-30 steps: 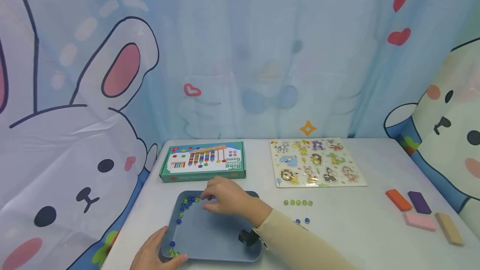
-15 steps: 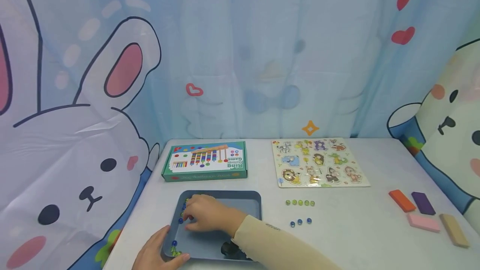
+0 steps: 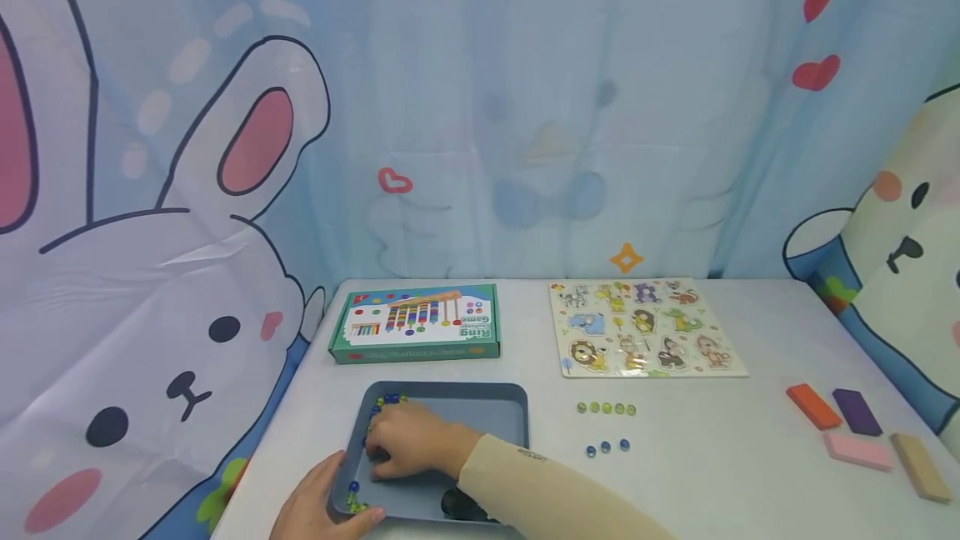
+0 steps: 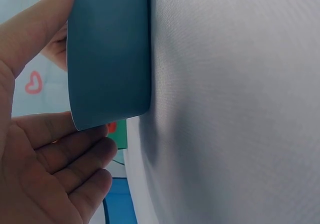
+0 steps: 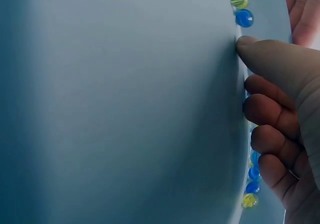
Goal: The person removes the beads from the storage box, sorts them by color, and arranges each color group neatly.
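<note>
A blue-grey tray (image 3: 483, 413) lies on the table, with blue marbles and yellow-green marbles (image 5: 239, 2) along its left side. My left hand (image 3: 309, 497) rests at the front left corner, thumb along the rim and relaxed fingers against the outer wall. My right hand (image 3: 420, 440) is inside the tray at the left wall, fingers bent and thumb apart from them. No marble shows between its thumb and fingers. Just beyond the thumb sits a blue marble (image 5: 244, 18); more marbles, such as a yellow one (image 5: 250, 200), lie past the little finger. The hand covers part of the row.
Right of the tray are a row of several green marbles (image 3: 607, 408) and three blue marbles (image 3: 605, 447). A game box (image 3: 414, 323) and an animal puzzle board (image 3: 647, 328) stand behind. Orange (image 3: 813, 406), purple (image 3: 857, 412), pink (image 3: 858, 450) and tan (image 3: 920, 467) blocks lie far right.
My right hand has moved from the back of the tray leftward and toward me, along the left wall. Its arm no longer covers part of the blue row. The left hand stays at the corner.
</note>
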`<move>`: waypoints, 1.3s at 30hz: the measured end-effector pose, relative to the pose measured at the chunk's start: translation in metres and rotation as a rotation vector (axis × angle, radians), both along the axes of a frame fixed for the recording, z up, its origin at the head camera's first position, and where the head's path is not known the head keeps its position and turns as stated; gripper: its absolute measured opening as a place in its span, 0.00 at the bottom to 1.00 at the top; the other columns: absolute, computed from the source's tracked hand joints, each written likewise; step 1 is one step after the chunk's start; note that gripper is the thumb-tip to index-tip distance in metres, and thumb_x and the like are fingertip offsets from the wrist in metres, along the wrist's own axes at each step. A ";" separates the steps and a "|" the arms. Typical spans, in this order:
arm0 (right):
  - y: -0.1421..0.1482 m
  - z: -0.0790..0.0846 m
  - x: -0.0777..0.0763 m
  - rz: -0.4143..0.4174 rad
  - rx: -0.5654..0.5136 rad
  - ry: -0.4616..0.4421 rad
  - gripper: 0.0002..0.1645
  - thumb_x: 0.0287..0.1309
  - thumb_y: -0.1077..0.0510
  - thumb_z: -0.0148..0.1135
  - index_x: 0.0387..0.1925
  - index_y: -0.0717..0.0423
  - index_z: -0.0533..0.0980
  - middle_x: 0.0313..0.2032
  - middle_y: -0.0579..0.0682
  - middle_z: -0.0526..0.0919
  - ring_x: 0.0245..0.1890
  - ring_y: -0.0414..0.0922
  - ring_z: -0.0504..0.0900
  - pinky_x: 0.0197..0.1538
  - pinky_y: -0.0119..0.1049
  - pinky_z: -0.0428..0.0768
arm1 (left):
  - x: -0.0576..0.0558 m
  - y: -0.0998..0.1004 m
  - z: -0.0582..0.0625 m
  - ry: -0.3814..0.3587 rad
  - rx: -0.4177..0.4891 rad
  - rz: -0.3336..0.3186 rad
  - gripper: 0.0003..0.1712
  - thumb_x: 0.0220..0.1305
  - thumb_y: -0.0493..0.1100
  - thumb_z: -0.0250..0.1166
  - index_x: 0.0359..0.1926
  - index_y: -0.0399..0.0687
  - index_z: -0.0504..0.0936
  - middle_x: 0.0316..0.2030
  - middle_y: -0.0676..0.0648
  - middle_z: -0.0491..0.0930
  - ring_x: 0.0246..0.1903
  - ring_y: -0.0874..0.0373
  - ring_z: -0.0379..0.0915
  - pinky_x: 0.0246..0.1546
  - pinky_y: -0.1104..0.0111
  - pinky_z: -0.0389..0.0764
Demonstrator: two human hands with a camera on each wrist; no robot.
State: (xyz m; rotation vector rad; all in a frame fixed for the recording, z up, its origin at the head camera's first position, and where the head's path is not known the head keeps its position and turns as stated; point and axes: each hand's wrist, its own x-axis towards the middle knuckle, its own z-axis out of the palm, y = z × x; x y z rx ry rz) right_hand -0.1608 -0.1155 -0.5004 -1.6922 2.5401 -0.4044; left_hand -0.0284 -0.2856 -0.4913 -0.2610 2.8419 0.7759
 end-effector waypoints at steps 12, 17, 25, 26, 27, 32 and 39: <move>-0.010 -0.005 0.001 0.043 0.017 0.019 0.13 0.60 0.37 0.75 0.43 0.35 0.89 0.33 0.29 0.83 0.35 0.24 0.74 0.40 0.15 0.72 | -0.001 0.001 0.000 -0.007 0.005 0.019 0.65 0.49 0.75 0.76 0.76 0.38 0.69 0.72 0.32 0.72 0.69 0.32 0.70 0.64 0.37 0.77; -0.012 -0.001 0.004 0.055 0.022 -0.001 0.13 0.59 0.39 0.76 0.43 0.37 0.90 0.33 0.31 0.84 0.33 0.24 0.73 0.38 0.15 0.70 | 0.001 0.001 -0.001 0.011 0.011 0.011 0.64 0.49 0.75 0.76 0.76 0.38 0.69 0.71 0.33 0.72 0.69 0.32 0.70 0.64 0.37 0.78; -0.016 -0.001 0.007 0.113 0.025 -0.046 0.12 0.60 0.41 0.76 0.42 0.39 0.89 0.33 0.31 0.83 0.33 0.23 0.72 0.36 0.12 0.69 | 0.001 0.001 -0.001 0.003 0.013 0.021 0.64 0.50 0.74 0.76 0.76 0.38 0.68 0.72 0.33 0.71 0.70 0.31 0.70 0.63 0.36 0.78; -0.016 -0.001 0.007 0.122 0.027 -0.050 0.11 0.60 0.42 0.76 0.42 0.39 0.89 0.33 0.31 0.83 0.33 0.23 0.72 0.36 0.12 0.68 | 0.001 0.001 -0.001 0.005 0.010 0.023 0.64 0.49 0.75 0.76 0.76 0.38 0.68 0.72 0.33 0.71 0.70 0.31 0.70 0.63 0.36 0.78; -0.016 -0.001 0.008 0.131 0.030 -0.054 0.11 0.61 0.42 0.76 0.42 0.39 0.90 0.33 0.32 0.83 0.33 0.23 0.72 0.35 0.12 0.68 | 0.001 0.002 -0.001 0.006 0.007 0.024 0.64 0.49 0.75 0.76 0.76 0.39 0.68 0.72 0.33 0.71 0.69 0.32 0.70 0.63 0.36 0.78; -0.018 -0.001 0.008 0.168 0.040 -0.075 0.09 0.63 0.44 0.75 0.42 0.39 0.89 0.34 0.31 0.83 0.33 0.22 0.72 0.36 0.11 0.69 | 0.002 0.001 -0.001 0.022 0.003 0.021 0.64 0.49 0.75 0.76 0.75 0.38 0.69 0.71 0.33 0.73 0.69 0.33 0.71 0.63 0.38 0.79; -0.018 -0.005 0.005 0.176 0.024 -0.091 0.08 0.64 0.45 0.74 0.42 0.39 0.89 0.33 0.31 0.82 0.34 0.22 0.71 0.36 0.11 0.68 | 0.002 0.000 -0.002 0.018 0.010 0.017 0.64 0.50 0.74 0.75 0.75 0.37 0.69 0.71 0.33 0.72 0.69 0.32 0.71 0.62 0.38 0.79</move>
